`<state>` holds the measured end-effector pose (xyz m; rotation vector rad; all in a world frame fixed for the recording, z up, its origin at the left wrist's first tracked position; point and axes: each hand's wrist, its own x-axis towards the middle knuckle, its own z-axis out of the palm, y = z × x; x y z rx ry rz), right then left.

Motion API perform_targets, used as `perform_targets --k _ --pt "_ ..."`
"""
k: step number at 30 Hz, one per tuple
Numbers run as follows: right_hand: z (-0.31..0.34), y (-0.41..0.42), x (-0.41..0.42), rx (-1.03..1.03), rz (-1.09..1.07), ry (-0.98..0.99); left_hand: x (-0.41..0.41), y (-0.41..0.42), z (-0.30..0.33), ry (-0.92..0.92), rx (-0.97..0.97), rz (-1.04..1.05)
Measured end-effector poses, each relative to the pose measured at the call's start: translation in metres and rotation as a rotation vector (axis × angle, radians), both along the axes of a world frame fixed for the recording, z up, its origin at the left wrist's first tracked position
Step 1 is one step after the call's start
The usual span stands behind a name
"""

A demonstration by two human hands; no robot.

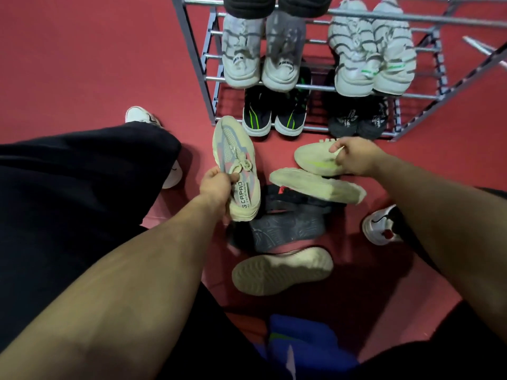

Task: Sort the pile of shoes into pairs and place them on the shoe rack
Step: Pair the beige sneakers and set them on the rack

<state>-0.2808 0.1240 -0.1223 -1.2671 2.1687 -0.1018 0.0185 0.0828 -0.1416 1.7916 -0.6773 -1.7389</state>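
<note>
My left hand [216, 183] holds a beige knit sneaker with pink and grey patches [236, 165] by its side, toe pointing toward the rack. My right hand [354, 157] grips the heel end of a pale cream sneaker with a neon-yellow stripe [312, 159], which lies just in front of the rack. A matching cream sneaker [315, 185] lies on its side below it. Underneath are dark shoes [288, 229], and a beige shoe [282, 270] lies sole-up nearest me. The grey metal shoe rack [208, 78] holds white pairs on the middle shelf and dark pairs on the bottom shelf.
The floor is red [96, 64]. A black trouser leg [68, 187] and a white shoe [142, 116] are at the left. Another white sneaker with red and black marks [381, 226] sits at the right. Blue cloth [301, 346] lies at the bottom.
</note>
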Motion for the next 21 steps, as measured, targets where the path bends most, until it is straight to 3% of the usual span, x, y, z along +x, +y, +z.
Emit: perform_targets --k 3,6,9,13,18,21 --pt "-0.01 0.02 0.017 0.214 0.16 0.16 -0.004 0.008 0.005 0.03 0.002 -0.006" --pt "-0.04 0.051 0.032 0.335 0.154 0.277 -0.007 0.011 0.012 0.07 -0.003 -0.045" --pt "-0.059 0.061 0.042 0.269 0.049 0.332 -0.009 0.005 0.014 0.092 -0.024 -0.077" --pt "-0.053 0.05 0.034 0.262 0.193 0.446 -0.009 0.001 0.014 0.082 -0.021 -0.092" --pt "0.007 0.025 0.017 0.087 0.266 0.644 -0.01 -0.007 0.019 0.055 0.023 0.002" --pt "0.043 0.014 0.011 0.06 -0.004 0.403 -0.011 -0.005 0.029 0.114 0.056 0.063"
